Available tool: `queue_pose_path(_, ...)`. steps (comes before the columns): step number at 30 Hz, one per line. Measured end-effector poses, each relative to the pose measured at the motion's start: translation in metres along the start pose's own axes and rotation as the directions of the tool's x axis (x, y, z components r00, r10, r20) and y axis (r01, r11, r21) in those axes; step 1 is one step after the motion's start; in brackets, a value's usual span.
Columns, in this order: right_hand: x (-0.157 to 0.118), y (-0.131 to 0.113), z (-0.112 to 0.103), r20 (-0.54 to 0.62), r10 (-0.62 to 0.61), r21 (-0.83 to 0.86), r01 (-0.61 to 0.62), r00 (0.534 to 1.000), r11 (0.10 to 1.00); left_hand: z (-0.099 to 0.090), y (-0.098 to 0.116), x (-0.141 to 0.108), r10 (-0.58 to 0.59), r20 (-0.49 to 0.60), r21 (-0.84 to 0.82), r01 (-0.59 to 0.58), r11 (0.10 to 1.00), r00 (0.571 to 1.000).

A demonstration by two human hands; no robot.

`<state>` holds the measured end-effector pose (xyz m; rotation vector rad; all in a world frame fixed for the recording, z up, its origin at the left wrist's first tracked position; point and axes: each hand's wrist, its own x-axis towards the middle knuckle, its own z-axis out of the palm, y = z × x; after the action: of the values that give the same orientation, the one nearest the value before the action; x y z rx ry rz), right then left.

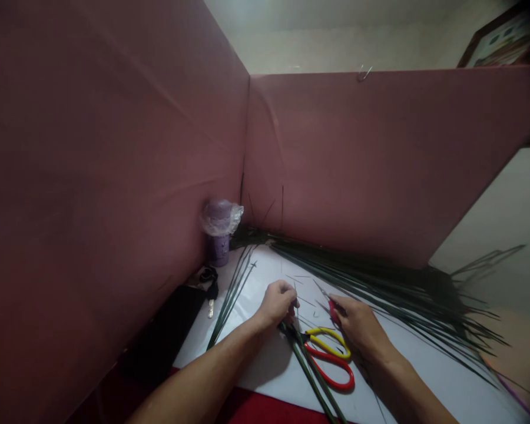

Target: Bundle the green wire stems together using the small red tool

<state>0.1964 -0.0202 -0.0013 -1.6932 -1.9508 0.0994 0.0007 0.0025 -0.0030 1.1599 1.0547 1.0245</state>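
My left hand is closed over the white tabletop, pinching a thin dark leaf strip near its fingertips. Just below it, several long green leaf strips run toward the front edge. In my right hand is a small pair of red-handled scissors, its blades apart and pointing up-left toward my left hand. Between my forearms lie larger scissors with one yellow and one red handle loop, touching the green strips; their blades are hidden.
A long pile of green strips lies along the back and right. At the left are a bundle of strips, a plastic-covered purple tumbler, keys and a black flat object. Pink panels stand behind.
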Motion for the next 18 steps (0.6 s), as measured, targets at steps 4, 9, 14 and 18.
queue_pose_path(4,0.001,0.008,0.002,-0.039,0.004,-0.207,-0.012,0.999,0.978,0.0,0.002,-0.001,0.002,0.001,0.001,-0.002,1.0,1.0)
queue_pose_path(9,0.003,0.017,0.005,-0.113,0.087,-0.222,-0.11,0.99,0.969,-0.001,-0.001,0.0,0.008,0.007,0.01,-0.008,1.0,1.0)
queue_pose_path(14,0.002,0.015,0.006,-0.128,0.175,-0.03,-0.181,0.976,0.983,0.0,-0.002,0.0,0.011,0.005,-0.001,-0.011,1.0,1.0)
queue_pose_path(18,0.001,0.009,0.003,-0.138,0.217,-0.061,-0.227,0.966,0.972,0.0,0.002,-0.002,0.002,0.001,0.0,-0.002,1.0,1.0)
